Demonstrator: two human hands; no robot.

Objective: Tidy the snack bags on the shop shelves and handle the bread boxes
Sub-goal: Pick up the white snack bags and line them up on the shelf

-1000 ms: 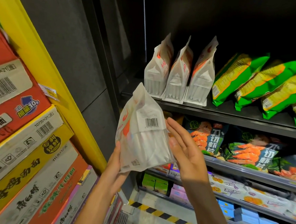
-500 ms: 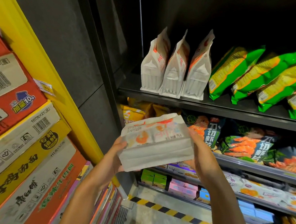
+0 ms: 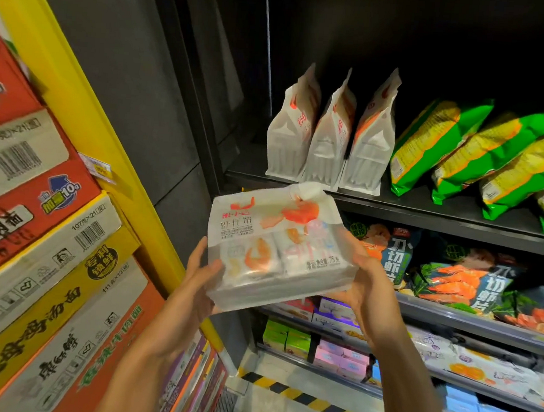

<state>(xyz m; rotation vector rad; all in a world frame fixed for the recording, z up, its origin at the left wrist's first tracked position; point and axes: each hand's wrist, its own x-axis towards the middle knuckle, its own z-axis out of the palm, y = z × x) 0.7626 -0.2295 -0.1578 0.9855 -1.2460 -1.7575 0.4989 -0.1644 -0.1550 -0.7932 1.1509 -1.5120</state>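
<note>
Dark shop shelf [image 3: 424, 213] ahead; our left hand [image 3: 194, 284] and right hand [image 3: 368, 286] grip the white shrimp-cracker bag [image 3: 273, 254], fingers probably curled underneath.

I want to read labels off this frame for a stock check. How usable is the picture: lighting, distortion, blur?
Head view: wide-angle lens bends the yellow post and shelf edge; the shelf's back recess is nearly black; the white snack bag, held by left hand and right hand, is evenly lit, its print upside down and soft; the cartons at left smear toward the frame edge.
</note>
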